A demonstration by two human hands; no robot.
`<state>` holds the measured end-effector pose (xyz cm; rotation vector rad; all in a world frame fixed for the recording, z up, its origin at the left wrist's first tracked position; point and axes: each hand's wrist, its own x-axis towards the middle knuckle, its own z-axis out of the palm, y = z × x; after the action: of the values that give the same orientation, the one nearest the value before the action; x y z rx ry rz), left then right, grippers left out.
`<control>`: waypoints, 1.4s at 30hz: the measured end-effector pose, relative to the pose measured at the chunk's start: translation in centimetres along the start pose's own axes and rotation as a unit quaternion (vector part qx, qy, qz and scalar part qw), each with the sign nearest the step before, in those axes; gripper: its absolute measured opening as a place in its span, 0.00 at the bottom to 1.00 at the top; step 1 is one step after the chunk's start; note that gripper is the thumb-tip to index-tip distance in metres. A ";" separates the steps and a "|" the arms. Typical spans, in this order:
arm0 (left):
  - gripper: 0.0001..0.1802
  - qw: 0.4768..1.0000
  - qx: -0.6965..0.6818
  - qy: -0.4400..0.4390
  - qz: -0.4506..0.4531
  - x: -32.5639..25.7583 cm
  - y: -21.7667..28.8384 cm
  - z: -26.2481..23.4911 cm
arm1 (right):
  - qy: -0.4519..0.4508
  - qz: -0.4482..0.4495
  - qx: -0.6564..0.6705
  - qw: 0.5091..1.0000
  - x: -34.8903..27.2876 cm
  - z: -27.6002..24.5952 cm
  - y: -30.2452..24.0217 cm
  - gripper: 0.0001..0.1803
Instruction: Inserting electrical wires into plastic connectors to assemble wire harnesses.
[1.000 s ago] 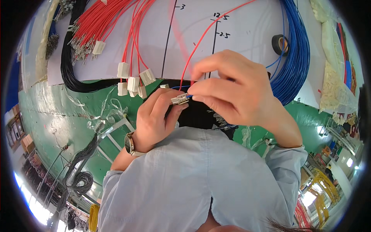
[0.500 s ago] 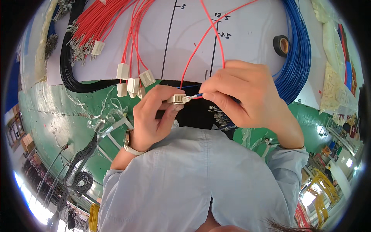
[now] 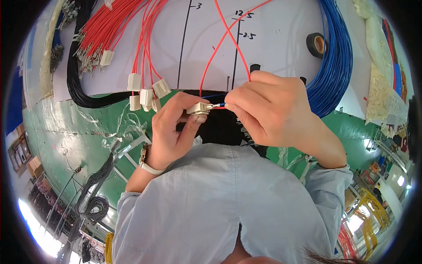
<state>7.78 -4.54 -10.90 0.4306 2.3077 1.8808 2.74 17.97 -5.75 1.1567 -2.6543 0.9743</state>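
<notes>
The connector [image 3: 196,108] is off-white, the crossed wires [image 3: 228,30] red, the thick bundle [image 3: 337,66] blue, the floor [image 3: 52,127] green.

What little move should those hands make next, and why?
Maybe the right hand should gently push the metal tip of the blue wire into the white connector: the tip shows outside, at its edge, and the left hand holds the connector.

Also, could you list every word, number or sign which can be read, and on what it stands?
I only place the writing, without copying:
Left black line on the white board: one handwritten number.
Right black line: two handwritten numbers.
Faint marks nearby: too small to read.
Connector in left hand: none legible.
</notes>
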 end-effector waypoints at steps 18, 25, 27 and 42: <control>0.10 0.999 0.009 -0.046 -0.013 -0.5 0.3 0.4 | 0.004 -0.034 0.055 0.998 -0.8 0.8 1.2 0.10; 0.10 0.995 0.013 -0.103 0.007 -0.3 0.3 0.8 | -0.001 -0.071 0.042 0.997 -1.2 1.5 0.5 0.11; 0.09 0.996 0.000 -0.089 0.012 -0.1 0.4 1.4 | 0.010 -0.087 0.006 0.996 -1.3 1.1 0.4 0.12; 0.25 0.950 -0.168 0.191 -0.180 -0.7 -1.6 0.7 | -0.287 -0.023 -0.245 0.926 -8.1 1.6 0.5 0.13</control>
<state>8.43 -4.40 -12.66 -0.4010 2.0080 2.2388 8.44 22.38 -9.84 1.5230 -2.9931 -0.0932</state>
